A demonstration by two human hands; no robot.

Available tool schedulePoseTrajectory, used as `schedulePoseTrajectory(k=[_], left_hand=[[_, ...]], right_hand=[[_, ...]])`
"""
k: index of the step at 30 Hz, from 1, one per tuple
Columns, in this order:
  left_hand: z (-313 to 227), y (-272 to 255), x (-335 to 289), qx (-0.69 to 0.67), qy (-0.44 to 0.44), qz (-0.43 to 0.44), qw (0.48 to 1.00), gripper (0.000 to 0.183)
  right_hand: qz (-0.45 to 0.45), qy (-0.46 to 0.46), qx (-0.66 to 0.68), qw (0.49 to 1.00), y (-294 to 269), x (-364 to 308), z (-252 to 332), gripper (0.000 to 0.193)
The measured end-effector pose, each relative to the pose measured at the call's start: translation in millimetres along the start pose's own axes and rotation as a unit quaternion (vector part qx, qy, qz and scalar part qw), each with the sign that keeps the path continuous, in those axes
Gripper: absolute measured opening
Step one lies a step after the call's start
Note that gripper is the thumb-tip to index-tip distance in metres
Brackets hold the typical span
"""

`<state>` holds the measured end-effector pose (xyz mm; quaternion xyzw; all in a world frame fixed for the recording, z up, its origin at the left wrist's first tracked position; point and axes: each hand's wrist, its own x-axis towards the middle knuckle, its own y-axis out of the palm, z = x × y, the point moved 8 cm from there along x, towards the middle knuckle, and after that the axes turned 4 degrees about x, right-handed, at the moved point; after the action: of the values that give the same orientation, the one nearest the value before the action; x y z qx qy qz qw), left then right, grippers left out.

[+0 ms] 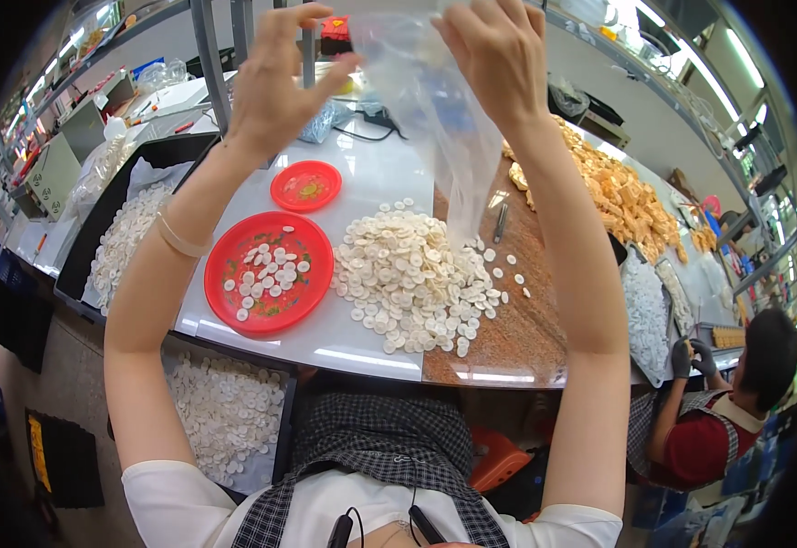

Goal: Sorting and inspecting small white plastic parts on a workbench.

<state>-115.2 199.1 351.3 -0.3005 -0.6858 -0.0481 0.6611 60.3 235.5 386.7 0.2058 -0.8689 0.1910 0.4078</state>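
The right hand has its thumb and fingers closed on the upper edge of a clear plastic bag, which hangs below and to the left of that grip; the bag's narrow lower end comes down to a heap of round white discs, well below the fingertips; the left hand is raised with its fingers spread wide and holding nothing, its thumb just beside the bag's left edge, though whether they touch I cannot tell; the heap lies across the seam between the white tabletop and a brown speckled surface, with a few discs loose to its right, near a slim dark metal tool; left of the heap, a large red plate bears more discs, just beside a smaller red plate; farther left, a black tray is also filled with white discs.
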Motion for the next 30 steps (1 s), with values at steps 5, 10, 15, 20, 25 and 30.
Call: schedulePoseTrajectory(k=[5,10,15,20,25,30], left_hand=[[15.3,73.5,-30.6,0.028,-0.072,0.085,0.993,0.099],[131.0,140.8,-64.2,-0.207,-0.318,0.169,0.910,0.047],[267.0,140.1,-152.6,-0.131,-0.499,0.088,0.852,0.025],[319.9,127.2,-183.8,-0.044,-0.545,0.143,0.825,0.028],[320.1,126.5,-195.7,-0.092,-0.520,0.091,0.844,0.046],[306.7,128.6,-180.6,-0.117,-0.477,0.135,0.861,0.046]], right_hand=[[-0.171,0.156,0.123,0.965,22.0,18.1,22.5,0.010],[-0.045,0.228,0.446,0.865,121.9,-6.1,71.3,0.029],[0.063,0.251,0.546,0.797,136.6,-50.0,73.4,0.060],[0.193,0.286,0.456,0.821,122.3,-136.8,47.7,0.028],[0.217,0.401,0.474,0.753,83.1,-224.4,20.4,0.021],[0.196,0.571,0.477,0.639,35.8,-343.4,-15.2,0.019]])
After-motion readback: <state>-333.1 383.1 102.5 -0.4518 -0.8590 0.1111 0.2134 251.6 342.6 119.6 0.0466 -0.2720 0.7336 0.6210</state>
